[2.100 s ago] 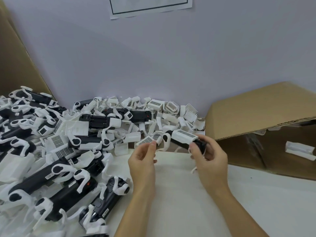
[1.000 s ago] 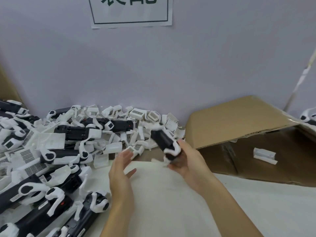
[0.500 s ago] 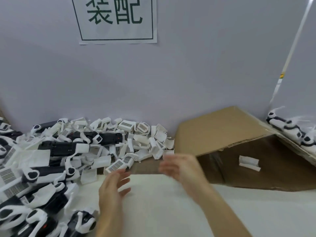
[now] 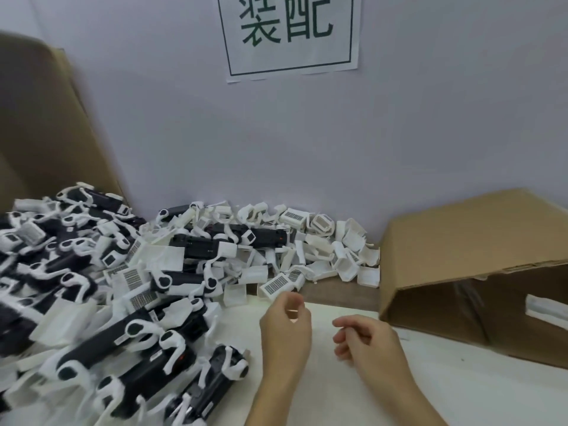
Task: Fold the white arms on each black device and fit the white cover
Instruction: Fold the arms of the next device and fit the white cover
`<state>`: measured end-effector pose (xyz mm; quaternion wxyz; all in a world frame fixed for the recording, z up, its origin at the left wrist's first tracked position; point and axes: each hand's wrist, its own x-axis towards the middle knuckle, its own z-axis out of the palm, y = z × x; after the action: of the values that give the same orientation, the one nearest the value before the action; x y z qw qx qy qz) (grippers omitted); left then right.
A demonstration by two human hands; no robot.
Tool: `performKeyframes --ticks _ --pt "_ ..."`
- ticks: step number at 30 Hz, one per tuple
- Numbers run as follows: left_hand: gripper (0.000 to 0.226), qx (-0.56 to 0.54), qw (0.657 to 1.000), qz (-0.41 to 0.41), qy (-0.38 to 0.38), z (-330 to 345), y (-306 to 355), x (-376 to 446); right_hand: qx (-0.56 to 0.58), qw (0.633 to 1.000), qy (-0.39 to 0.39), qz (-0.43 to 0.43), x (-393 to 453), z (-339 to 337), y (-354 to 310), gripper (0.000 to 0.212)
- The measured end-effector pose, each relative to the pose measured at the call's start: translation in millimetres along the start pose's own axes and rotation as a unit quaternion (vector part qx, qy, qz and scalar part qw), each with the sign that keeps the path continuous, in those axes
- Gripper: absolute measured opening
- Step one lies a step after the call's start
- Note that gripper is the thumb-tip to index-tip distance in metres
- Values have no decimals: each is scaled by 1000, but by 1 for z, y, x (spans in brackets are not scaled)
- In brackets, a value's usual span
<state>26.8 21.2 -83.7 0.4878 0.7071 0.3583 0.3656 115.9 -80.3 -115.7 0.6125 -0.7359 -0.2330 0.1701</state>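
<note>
Both of my hands hover empty over the white table top (image 4: 332, 395). My left hand (image 4: 285, 330) has loosely curled fingers just in front of a white cover with a barcode label (image 4: 276, 285). My right hand (image 4: 365, 339) hangs beside it, fingers loosely bent. A big heap of black devices with white arms (image 4: 129, 339) fills the left side. The nearest black device (image 4: 215, 382) lies left of my left forearm. Loose white covers (image 4: 322, 241) are piled along the wall.
A brown cardboard box (image 4: 473, 247) lies on its side at the right, its opening toward me, with a white part (image 4: 544, 305) inside. Another cardboard sheet (image 4: 40, 124) leans at the far left. A paper sign (image 4: 289, 35) hangs on the wall.
My right hand held a black device a second ago and is now empty. The view has swung back left and down. Both hands have drawn close together near the cover pile.
</note>
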Motion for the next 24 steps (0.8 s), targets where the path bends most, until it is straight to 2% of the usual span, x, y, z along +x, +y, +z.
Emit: performKeyframes --ticks 3,5,9,14,16,19,22,24 --pt "10 81 995 63 -10 -14 29 9 7 1000 -5 1 0 -2 -3 38" --pt "22 225 968 106 -40 -26 50 33 13 1000 -5 -1 -2 -3 -5 38" --pt "40 524 836 144 -77 -49 81 91 8 1000 -11 -13 -5 -5 -8 38" --pt "53 737 657 134 -79 -98 70 150 14 1000 -15 -12 -6 -4 -6 37" --pt "58 786 599 96 -121 -118 67 171 17 1000 -15 -11 -5 -3 -5 37" --pt "52 806 554 45 -204 -128 64 191 13 1000 -14 -8 -3 -2 -5 37" --pt "28 811 536 122 -199 -128 55 195 8 1000 -15 -3 -2 -2 -5 37" --pt "29 818 515 177 -187 -127 53 193 9 1000 -14 -2 -2 -3 -5 37"
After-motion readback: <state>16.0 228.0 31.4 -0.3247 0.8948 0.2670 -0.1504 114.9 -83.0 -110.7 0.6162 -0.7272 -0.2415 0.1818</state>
